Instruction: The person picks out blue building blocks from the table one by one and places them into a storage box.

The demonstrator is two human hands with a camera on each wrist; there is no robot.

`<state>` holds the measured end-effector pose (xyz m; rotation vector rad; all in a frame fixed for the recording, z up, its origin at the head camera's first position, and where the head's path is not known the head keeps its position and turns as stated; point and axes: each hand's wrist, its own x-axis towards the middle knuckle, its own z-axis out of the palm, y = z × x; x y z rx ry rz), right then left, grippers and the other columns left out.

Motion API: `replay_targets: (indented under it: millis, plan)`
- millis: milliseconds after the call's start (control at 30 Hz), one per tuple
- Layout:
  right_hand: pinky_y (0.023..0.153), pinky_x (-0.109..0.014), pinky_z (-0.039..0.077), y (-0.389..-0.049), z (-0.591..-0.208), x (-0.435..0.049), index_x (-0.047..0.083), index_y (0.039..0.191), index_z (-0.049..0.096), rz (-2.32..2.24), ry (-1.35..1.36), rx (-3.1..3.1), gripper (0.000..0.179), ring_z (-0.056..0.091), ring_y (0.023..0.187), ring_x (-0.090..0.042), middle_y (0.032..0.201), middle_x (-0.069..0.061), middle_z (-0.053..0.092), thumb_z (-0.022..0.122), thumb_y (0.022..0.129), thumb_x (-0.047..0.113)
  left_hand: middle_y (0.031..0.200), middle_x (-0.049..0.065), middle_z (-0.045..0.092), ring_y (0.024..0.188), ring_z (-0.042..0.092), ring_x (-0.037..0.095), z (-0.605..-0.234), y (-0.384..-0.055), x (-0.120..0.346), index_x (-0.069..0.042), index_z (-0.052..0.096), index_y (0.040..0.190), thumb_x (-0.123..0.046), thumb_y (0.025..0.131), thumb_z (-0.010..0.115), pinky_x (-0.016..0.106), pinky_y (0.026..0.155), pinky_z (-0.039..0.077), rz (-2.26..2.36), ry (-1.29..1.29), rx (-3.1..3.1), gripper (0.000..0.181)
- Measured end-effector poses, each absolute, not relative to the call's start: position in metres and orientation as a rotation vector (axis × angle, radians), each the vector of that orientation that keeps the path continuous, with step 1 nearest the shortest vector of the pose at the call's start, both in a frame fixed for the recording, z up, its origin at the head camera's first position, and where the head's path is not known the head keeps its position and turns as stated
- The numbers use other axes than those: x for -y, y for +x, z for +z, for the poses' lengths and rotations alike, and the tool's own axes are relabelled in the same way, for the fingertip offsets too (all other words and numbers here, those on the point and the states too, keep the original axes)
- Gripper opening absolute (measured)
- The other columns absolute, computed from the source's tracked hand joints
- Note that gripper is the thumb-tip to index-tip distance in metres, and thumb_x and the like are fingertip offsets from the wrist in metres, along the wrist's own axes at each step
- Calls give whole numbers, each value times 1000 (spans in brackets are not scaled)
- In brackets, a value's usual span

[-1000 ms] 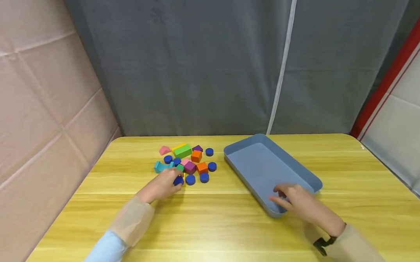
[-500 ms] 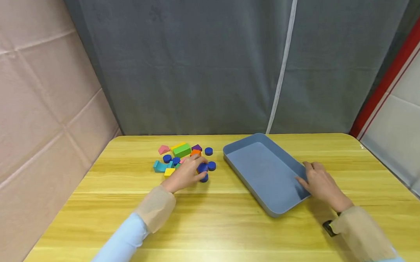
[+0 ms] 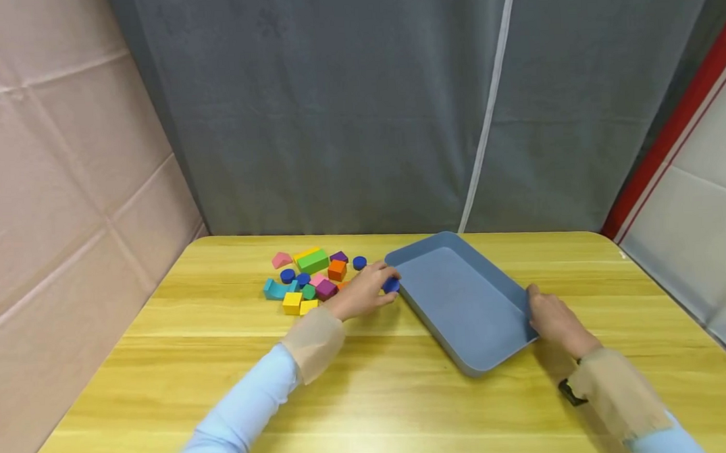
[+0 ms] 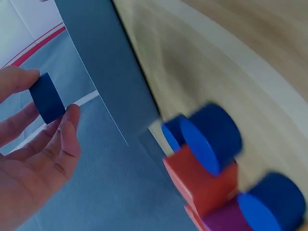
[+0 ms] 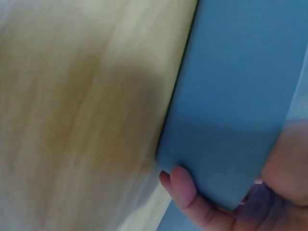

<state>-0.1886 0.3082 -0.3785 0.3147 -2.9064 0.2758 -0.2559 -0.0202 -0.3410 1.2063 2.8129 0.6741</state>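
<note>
My left hand (image 3: 366, 290) pinches a blue round block (image 3: 391, 285) between thumb and fingertips, close by the left rim of a blue-grey tray (image 3: 464, 303). The left wrist view shows that block (image 4: 47, 98) edge-on, raised off the table with the tray's wall (image 4: 103, 62) beyond it. At the tray's near right corner, my right hand (image 3: 558, 323) grips the wall. Seen from the right wrist, the fingers (image 5: 185, 190) curl against the wall's outer face (image 5: 231, 96), while the thumb goes over the rim to the inside.
Left of the tray lies a group of toy blocks: a turquoise arch (image 3: 277, 290), a green bar (image 3: 313, 261), yellow cubes (image 3: 292, 303), an orange block (image 3: 337, 270) and several blue discs. My left forearm crosses in front of them. A grey curtain (image 3: 334, 119) hangs behind the table.
My left hand has moved right from the block group to the tray's left rim, bringing a blue round block along. My right hand has gone from over the tray's near end to its right corner.
</note>
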Motion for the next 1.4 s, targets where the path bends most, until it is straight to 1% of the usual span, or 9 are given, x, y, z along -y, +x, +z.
replay_targets:
  millis: [167,333,467,633,800,1067,1300,1400]
  plan:
    - [45,-42,43,-188,-379,-307,-14,87,38,269,319,2892,33,54,54,-37,57,-19,49,60,64,-15,106,13,52,89,52,21,-342,-260,1,0,56,114,-14,85,59,29,83,47,690,1242,-2811,32]
    - [44,-40,43,-188,-379,-305,-16,89,37,259,315,2894,32,54,54,-35,58,-19,49,59,66,-15,110,12,53,94,52,21,-342,-265,-17,-2,55,116,-16,85,59,28,86,45,626,1225,-2836,34]
    - [44,-39,43,-188,-380,-305,-15,88,37,252,312,2885,32,54,53,-35,58,-19,48,60,65,-15,113,12,55,98,53,22,-343,-270,-30,-1,54,117,-16,85,59,28,88,43,581,1242,-2856,35]
    - [44,-40,43,-188,-382,-302,-15,88,37,235,309,2865,32,54,53,-36,57,-19,48,59,65,-15,111,12,59,102,54,20,-347,-273,-45,1,57,113,-14,84,60,26,90,42,531,1318,-2852,32]
    - [45,-41,44,-188,-382,-299,-17,90,37,230,283,2878,33,54,54,-36,58,-20,49,59,65,-14,110,10,61,102,56,18,-352,-273,-59,-1,59,111,-12,83,61,23,88,43,475,1361,-2849,30]
    - [45,-41,43,-189,-381,-296,-15,91,36,243,212,2950,30,54,56,-36,63,-23,48,56,70,-13,112,5,61,103,56,14,-356,-272,-74,-6,61,113,-13,83,62,21,87,42,371,1374,-2855,30]
    - [45,-41,43,-189,-380,-293,-15,91,36,235,188,2960,27,54,54,-35,62,-22,48,54,71,-14,105,4,63,96,57,13,-360,-270,-83,-8,63,109,-15,82,64,20,80,45,255,1352,-2835,28]
    - [45,-40,43,-188,-380,-293,-15,92,36,250,167,2974,28,54,54,-34,62,-23,48,54,71,-14,104,5,63,95,58,14,-363,-270,-86,-7,63,108,-15,81,65,20,79,45,238,1327,-2806,28]
